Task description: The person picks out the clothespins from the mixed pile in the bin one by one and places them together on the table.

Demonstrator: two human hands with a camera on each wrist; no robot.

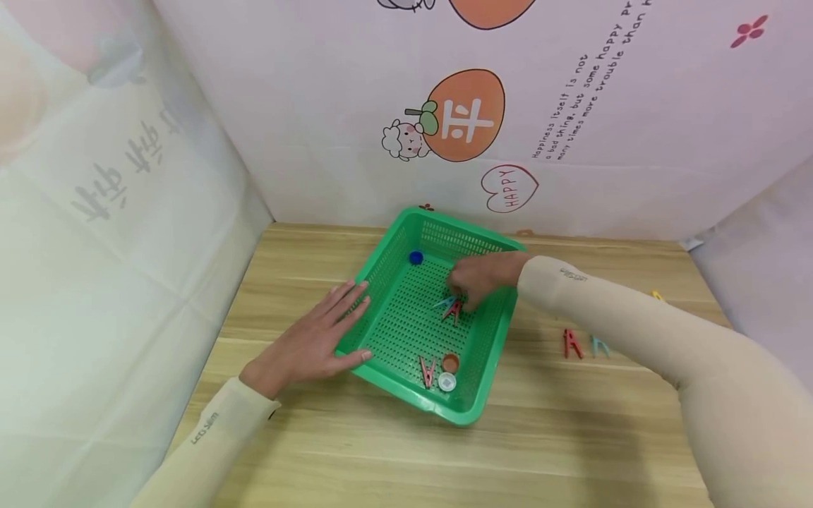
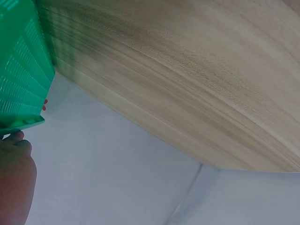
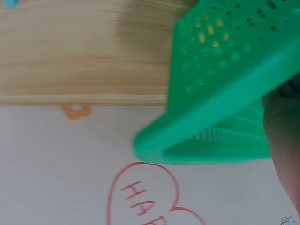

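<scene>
A green plastic basket (image 1: 389, 384) with a perforated floor and walls sits on the wooden table. Spread fingers of my left hand (image 1: 311, 346) rest over its left rim. My right hand (image 1: 475, 276) reaches down inside, fingers bent toward the floor; their tips are hidden, so I cannot tell what they hold. Just below it lie a light blue clothespin (image 1: 445, 303) and a red clothespin (image 1: 453, 310). Nearer the front are a pink-red clothespin (image 1: 428, 372), a brown bottle cap (image 1: 450, 363) and a white cap (image 1: 447, 382). A blue cap (image 1: 416, 257) lies at the back left.
Right of the basket, a red clothespin (image 1: 571, 343) and a light blue clothespin (image 1: 599, 345) lie on the table (image 1: 540, 451). Part of a yellow object (image 1: 657, 295) shows behind the right sleeve. Printed white sheeting (image 1: 317, 141) rises behind the table and on both sides.
</scene>
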